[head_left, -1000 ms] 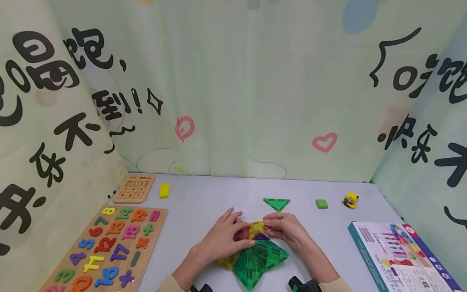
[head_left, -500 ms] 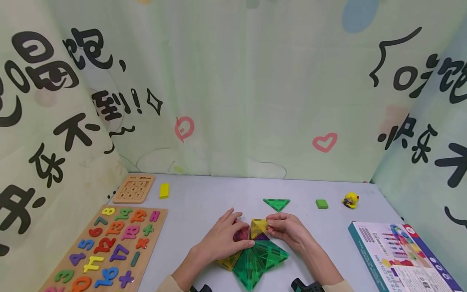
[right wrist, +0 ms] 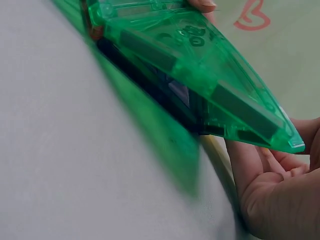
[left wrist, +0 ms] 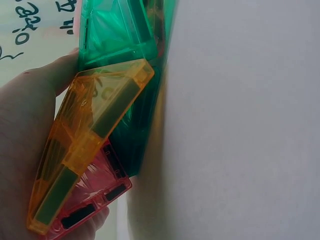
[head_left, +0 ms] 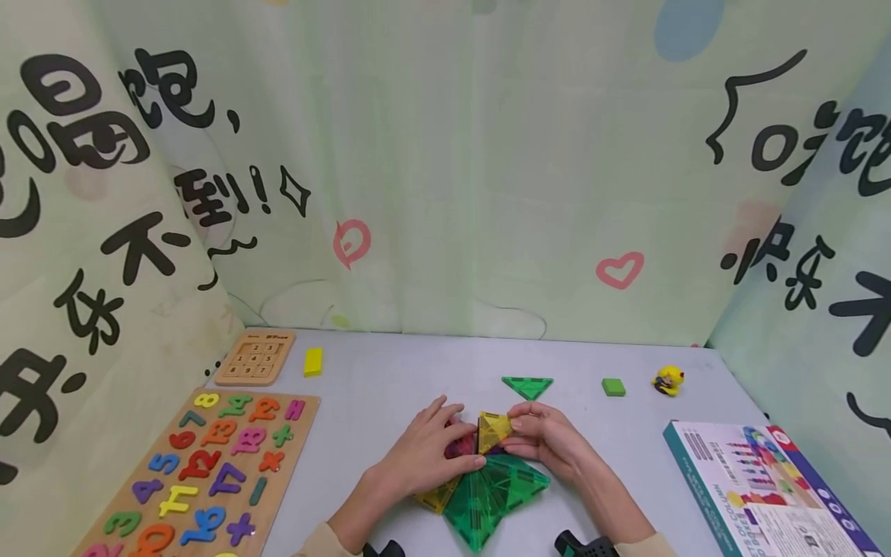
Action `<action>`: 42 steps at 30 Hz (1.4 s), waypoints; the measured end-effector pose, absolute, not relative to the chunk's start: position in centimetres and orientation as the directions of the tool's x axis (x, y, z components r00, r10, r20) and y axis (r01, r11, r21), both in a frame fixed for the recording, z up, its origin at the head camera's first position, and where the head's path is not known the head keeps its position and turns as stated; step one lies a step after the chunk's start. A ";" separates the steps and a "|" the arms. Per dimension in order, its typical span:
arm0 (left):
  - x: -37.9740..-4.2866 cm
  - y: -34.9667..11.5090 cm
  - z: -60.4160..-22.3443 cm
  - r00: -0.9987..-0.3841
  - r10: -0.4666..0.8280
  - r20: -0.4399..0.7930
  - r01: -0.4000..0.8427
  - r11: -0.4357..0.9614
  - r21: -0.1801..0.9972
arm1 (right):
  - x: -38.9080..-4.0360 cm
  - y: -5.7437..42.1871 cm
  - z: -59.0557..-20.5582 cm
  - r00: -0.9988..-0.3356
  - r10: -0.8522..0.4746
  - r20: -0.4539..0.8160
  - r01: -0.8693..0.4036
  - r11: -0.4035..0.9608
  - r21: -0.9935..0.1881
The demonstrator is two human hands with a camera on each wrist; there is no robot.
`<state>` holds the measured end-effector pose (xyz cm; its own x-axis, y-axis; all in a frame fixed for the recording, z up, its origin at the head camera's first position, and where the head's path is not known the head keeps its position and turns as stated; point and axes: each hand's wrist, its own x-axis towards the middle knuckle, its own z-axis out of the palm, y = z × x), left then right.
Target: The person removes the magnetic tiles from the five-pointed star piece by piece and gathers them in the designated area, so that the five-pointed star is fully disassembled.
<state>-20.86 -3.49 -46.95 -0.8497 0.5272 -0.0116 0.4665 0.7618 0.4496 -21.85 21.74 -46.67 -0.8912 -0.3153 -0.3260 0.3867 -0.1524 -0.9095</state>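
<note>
Green magnetic tiles (head_left: 487,495) form a raised shape near the front middle of the table, with a yellow tile (left wrist: 80,150) and a red tile (head_left: 462,445) on its left side. My left hand (head_left: 425,452) holds this side, thumb over the green tiles and fingers around the red tile. My right hand (head_left: 553,441) pinches another yellow triangular tile (head_left: 493,430) by its right edge, standing tilted at the far side of the shape. In the right wrist view, a dark purple-blue tile (right wrist: 150,85) sits beneath a green tile (right wrist: 220,85).
A loose green triangle tile (head_left: 529,387) lies just beyond the hands. Left stands a wooden number board (head_left: 274,495), with a small wooden puzzle (head_left: 255,357) and yellow block (head_left: 313,362) behind. Rightward are a green block (head_left: 613,387), a duck figure (head_left: 669,381) and a box (head_left: 773,487).
The yellow tile in my right hand has shifted a little away from the red tile and risen, now hiding more of the purple tile. My left hand stays in place.
</note>
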 end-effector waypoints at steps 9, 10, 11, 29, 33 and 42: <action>-21.1 -3.7 -47.2 -0.850 0.527 0.002 0.476 0.764 0.435 | -22.1 21.5 -46.6 -0.888 -0.353 -0.294 0.368 -0.163 -0.915; -21.1 -3.7 -47.3 -0.850 0.527 0.003 0.476 0.765 0.434 | -22.1 21.5 -46.5 -0.888 -0.357 -0.289 0.365 -0.163 -0.917; -21.1 -3.8 -47.2 -0.852 0.524 0.005 0.473 0.765 0.436 | -22.1 21.5 -46.5 -0.888 -0.362 -0.283 0.359 -0.164 -0.919; -21.0 -3.8 -46.9 -0.837 0.547 0.005 0.486 0.739 0.467 | -25.4 22.7 -44.9 -0.975 0.022 -0.222 0.222 -0.013 -0.975; -21.1 -3.8 -47.0 -0.828 0.561 0.003 0.496 0.729 0.472 | -27.6 23.9 -44.2 -0.967 0.187 -0.174 0.210 0.195 -0.958; -21.0 -3.7 -47.0 -0.826 0.564 -0.007 0.491 0.724 0.485 | -31.4 26.0 -45.7 -0.947 0.292 -0.136 0.232 0.324 -0.917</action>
